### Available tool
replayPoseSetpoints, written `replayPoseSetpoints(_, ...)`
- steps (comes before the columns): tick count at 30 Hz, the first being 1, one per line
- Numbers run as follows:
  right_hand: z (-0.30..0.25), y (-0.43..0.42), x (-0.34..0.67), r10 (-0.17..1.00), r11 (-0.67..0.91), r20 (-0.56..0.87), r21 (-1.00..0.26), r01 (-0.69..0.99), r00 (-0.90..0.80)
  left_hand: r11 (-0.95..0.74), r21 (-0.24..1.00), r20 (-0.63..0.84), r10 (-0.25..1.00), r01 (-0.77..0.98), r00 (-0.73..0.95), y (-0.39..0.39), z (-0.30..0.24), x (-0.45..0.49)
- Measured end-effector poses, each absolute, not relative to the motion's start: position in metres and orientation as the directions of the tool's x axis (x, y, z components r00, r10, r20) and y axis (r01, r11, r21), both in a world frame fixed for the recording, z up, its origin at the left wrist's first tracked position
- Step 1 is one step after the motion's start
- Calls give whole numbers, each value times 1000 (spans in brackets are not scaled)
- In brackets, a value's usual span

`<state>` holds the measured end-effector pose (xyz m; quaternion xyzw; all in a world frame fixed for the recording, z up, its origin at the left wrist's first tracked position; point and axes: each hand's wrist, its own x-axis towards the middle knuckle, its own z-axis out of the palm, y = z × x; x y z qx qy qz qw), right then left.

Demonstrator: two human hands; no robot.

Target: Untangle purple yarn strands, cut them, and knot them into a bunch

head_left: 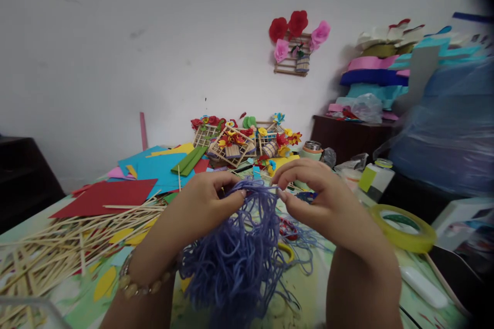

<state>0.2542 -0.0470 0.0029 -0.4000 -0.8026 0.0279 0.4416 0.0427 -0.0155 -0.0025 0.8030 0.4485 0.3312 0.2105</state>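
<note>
The left hand (208, 200) holds purple yarn (239, 252) in its fingers (230, 205); the right hand (314, 198), as best I can see, pinches a strand (269, 188). Sticks (69, 241) lie toward the left edge of the counter (309, 288).

I face a pale, scuffed wall (165, 46) in dim light; a dark unit (29, 177) stands left, a dark cabinet (347, 136) right.

Single head-worn view, set on the near side of the purple yarn (235, 254) and a little above it. It faces forward and slightly down, past the yarn to the pale wall (154, 61) behind. Range: close to the yarn, with the left hand (206, 200) and right hand (314, 195) at its top; the wall stands well beyond it
</note>
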Motion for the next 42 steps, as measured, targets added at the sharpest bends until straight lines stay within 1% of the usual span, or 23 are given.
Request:
replayPoseSetpoints(2,4,-44,258,681,664,681,-417,621,-271,-481,662,311,874,575,373,-16,-3,40)
replayPoseSetpoints(6,2,-37,258,686,625,697,-418,659,-208,-415,769,223,887,487,405,-15,-2,37)
replayPoseSetpoints(9,0,-39,254,661,641,720,-397,656,-211,-386,813,205,891,437,406,-13,-2,37)
replayPoseSetpoints(11,1,-46,253,614,699,753,-380,606,-237,-375,822,209,899,429,385,-12,-2,38)
replayPoseSetpoints(14,3,-62,251,539,791,798,-372,485,-268,-353,826,202,913,440,354,-11,-2,39)
replayPoseSetpoints(16,4,-70,249,512,817,815,-364,447,-272,-331,830,184,922,449,341,-11,-2,40)
replayPoseSetpoints(18,5,-74,245,507,806,815,-333,490,-280,-311,841,165,927,443,338,-12,-2,40)
replayPoseSetpoints(22,2,-65,235,538,725,779,-232,648,-323,-305,871,154,914,386,375,-14,-3,42)
replayPoseSetpoints(25,-2,-54,229,574,683,749,-215,698,-331,-324,870,167,902,370,398,-13,-4,41)
replayPoseSetpoints(30,-6,-50,229,603,655,734,-232,719,-313,-331,868,171,900,370,402,-12,-5,40)
replayPoseSetpoints(38,-4,-52,231,585,656,711,-134,742,-389,-337,857,179,904,390,388,-11,-5,39)
replayPoseSetpoints(42,-4,-52,228,579,659,711,-120,742,-399,-362,843,200,898,398,393,-10,-5,39)
